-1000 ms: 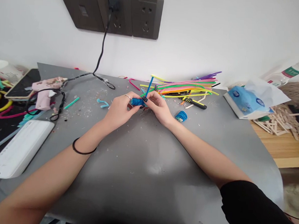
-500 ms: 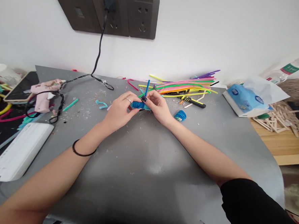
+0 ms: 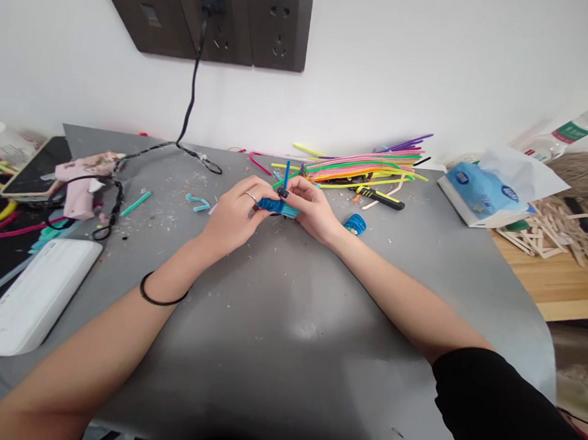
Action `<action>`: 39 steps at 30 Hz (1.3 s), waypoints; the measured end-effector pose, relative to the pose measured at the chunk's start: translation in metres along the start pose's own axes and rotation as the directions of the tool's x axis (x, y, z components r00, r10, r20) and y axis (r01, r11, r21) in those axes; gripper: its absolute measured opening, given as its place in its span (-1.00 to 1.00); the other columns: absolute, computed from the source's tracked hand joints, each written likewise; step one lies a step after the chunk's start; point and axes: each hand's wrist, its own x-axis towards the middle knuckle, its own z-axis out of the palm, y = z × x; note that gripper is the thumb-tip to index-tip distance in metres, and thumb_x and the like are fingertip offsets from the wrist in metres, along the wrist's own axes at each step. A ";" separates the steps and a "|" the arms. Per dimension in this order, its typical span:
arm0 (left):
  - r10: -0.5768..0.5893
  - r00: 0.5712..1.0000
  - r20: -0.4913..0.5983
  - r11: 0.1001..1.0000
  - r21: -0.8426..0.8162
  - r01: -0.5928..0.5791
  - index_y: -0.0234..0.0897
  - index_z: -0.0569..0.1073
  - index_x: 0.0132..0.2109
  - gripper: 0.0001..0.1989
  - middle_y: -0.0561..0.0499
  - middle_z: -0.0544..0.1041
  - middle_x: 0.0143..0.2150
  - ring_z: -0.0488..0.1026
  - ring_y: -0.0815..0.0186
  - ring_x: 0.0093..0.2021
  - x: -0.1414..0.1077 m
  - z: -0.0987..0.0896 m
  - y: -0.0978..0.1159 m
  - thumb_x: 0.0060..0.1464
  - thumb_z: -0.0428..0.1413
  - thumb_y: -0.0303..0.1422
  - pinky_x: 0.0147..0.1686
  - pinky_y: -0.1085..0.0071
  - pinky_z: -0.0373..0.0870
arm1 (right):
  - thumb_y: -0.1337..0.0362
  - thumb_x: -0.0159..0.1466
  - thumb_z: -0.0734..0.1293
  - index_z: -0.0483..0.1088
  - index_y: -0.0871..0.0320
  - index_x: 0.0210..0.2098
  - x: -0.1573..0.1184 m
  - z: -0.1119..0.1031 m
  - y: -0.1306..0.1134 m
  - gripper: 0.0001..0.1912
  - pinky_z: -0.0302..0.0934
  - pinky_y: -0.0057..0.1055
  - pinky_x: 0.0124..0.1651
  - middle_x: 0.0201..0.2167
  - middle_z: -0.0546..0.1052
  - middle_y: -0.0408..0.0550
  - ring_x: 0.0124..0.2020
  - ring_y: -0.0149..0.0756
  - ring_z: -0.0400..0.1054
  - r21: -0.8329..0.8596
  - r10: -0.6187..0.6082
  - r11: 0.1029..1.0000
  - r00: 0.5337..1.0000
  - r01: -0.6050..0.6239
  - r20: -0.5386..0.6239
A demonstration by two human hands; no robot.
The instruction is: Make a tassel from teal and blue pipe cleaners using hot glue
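Note:
Between my hands is a small roll wrapped in blue pipe cleaner (image 3: 269, 205), with a lighter turquoise part at its right end. My left hand (image 3: 235, 210) is closed on the roll's left side. My right hand (image 3: 309, 206) is closed too, its thumb and fingers gripping the roll's right end. A dark blue pipe cleaner end (image 3: 287, 173) sticks up beside the right thumb. Near my right wrist lies a second blue coiled piece (image 3: 355, 224). Part of the held roll is hidden behind my fingers.
Behind my hands lies a bundle of coloured pipe cleaners (image 3: 371, 168) with a black-yellow cutter (image 3: 383, 199). At left are a pink glue gun (image 3: 79, 187) with its cord and a white power strip (image 3: 35, 297). A tissue pack (image 3: 487, 192) and wooden sticks (image 3: 542, 232) are at right.
The view has shifted slightly. More of the turquoise end of the roll shows between my hands, and the upright blue pipe cleaner end stands straighter. Both hands keep their hold.

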 end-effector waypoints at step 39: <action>-0.547 0.799 0.250 0.789 -0.166 0.592 -0.20 0.56 0.02 -0.66 -0.08 0.70 -0.08 0.64 0.14 -0.14 0.009 -0.011 0.014 0.17 0.29 -0.15 -0.05 0.20 0.63 | -0.31 0.24 0.55 0.31 0.07 -0.26 -0.001 0.004 0.006 -0.37 0.23 -0.37 -0.19 -0.32 0.38 -0.18 -0.28 -0.34 0.26 -0.292 -0.219 0.930 0.975 0.221 0.043</action>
